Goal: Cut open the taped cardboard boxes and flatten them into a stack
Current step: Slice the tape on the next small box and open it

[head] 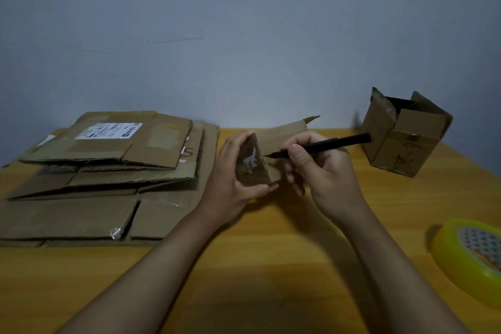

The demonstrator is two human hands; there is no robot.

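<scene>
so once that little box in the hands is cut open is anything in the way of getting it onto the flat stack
Nothing visible blocks it. The small box, held in the left hand, sits right beside the flattened stack at its right edge, with only bare table between. The open box and tape roll lie off to the right.

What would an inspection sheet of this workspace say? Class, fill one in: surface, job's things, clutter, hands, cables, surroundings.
Surface: wooden table, yellow-brown top.
Job's things: stack of flattened boxes on the left, top one with a white label; small box held over the table's middle; open box standing far right, flaps up.
Clutter: roll of tape at the right edge.
Hands: left hand grips the small box; right hand holds a black pen-like cutter, tip at the box's taped end.
Cables: nothing seen.
Surroundings: plain grey wall with faint scuffs.
</scene>
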